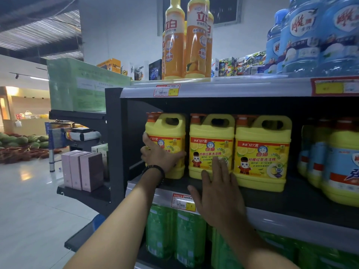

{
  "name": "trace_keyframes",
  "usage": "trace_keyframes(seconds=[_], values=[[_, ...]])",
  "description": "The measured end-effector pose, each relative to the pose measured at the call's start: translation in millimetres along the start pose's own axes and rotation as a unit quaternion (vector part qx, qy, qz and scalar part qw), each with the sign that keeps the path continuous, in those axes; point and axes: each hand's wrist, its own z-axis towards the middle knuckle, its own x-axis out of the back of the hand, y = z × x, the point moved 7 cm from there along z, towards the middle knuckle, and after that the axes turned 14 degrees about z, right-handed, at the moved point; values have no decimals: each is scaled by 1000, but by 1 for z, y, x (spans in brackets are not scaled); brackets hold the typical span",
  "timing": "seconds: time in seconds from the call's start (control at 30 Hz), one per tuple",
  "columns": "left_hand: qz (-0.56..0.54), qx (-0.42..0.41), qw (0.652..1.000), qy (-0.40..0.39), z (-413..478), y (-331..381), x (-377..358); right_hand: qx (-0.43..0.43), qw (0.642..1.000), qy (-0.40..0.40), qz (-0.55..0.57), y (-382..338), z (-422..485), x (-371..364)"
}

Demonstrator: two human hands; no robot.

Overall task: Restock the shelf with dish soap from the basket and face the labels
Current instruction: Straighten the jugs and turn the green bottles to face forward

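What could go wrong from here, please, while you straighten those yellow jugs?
The left hand grips the left yellow jug low down, near the shelf edge; twisting it could tip it forward. The right hand, open at the middle jug, might nudge it askew, turning its label away.

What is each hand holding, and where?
The left hand grips the leftmost yellow jug by its left edge at label height. The right hand holds nothing, fingers straight at the middle jug.
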Motion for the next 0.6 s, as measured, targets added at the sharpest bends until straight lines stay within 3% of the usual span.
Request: trace_keyframes(seconds=[0.4, 0.6], values=[[19, -20, 999, -29, 4, -8, -19, -1, 1000, 11, 4, 2, 2, -3], [130, -11, 991, -34, -29, -4, -19, 2, 1000, 16, 6, 2, 1, 0]])
